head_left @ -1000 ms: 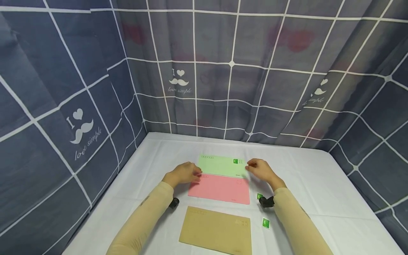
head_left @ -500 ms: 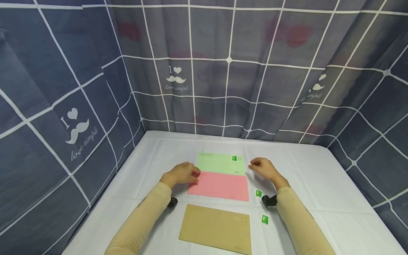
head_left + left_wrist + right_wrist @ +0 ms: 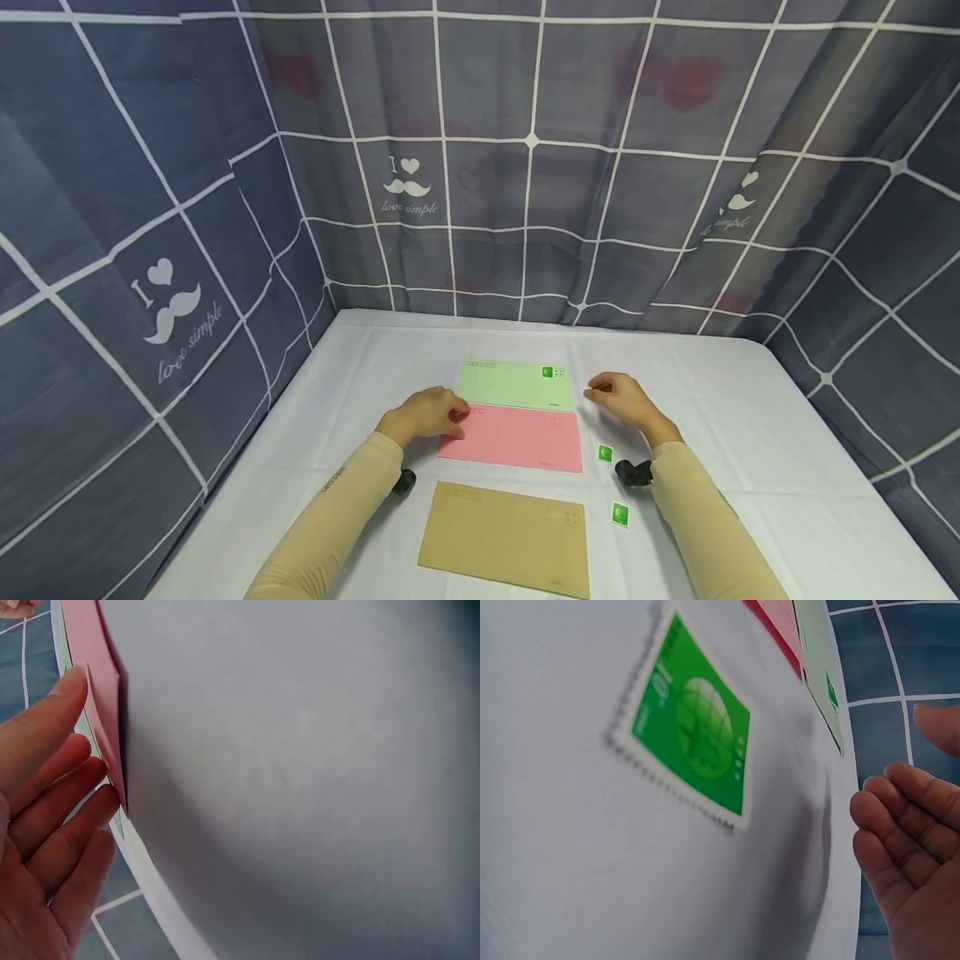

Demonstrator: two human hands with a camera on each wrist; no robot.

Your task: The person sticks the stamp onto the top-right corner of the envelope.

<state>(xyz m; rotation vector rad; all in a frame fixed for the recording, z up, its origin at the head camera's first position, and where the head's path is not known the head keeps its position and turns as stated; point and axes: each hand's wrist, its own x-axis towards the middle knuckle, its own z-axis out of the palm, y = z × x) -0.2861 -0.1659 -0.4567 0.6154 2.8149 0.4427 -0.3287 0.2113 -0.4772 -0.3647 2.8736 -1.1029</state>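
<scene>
My left hand [image 3: 427, 414] is at the upper left corner of the pink envelope [image 3: 512, 439]. In the left wrist view the thumb [image 3: 73, 681] lies over the edge of that envelope, with the loosely bent fingers spread below it. Whether they press on the paper I cannot tell. Directly behind the pink envelope lies a green envelope [image 3: 514, 385], which bears a green stamp [image 3: 547, 372] near its upper right corner. My right hand [image 3: 624, 398] is just right of the green envelope, apart from it. Its relaxed fingers [image 3: 911, 817] hold nothing in the right wrist view.
A brown envelope [image 3: 504, 539] lies nearest me. Two loose green stamps, a farther one [image 3: 605, 453] and a nearer one [image 3: 620, 514], lie right of the envelopes. All rest on a white tablecloth [image 3: 757, 467]. Dark checked curtains [image 3: 487, 183] enclose the table.
My right hand has drawn slightly to the right, away from the green envelope's edge. The left hand stays by the pink envelope's corner. The head view has shifted a little.
</scene>
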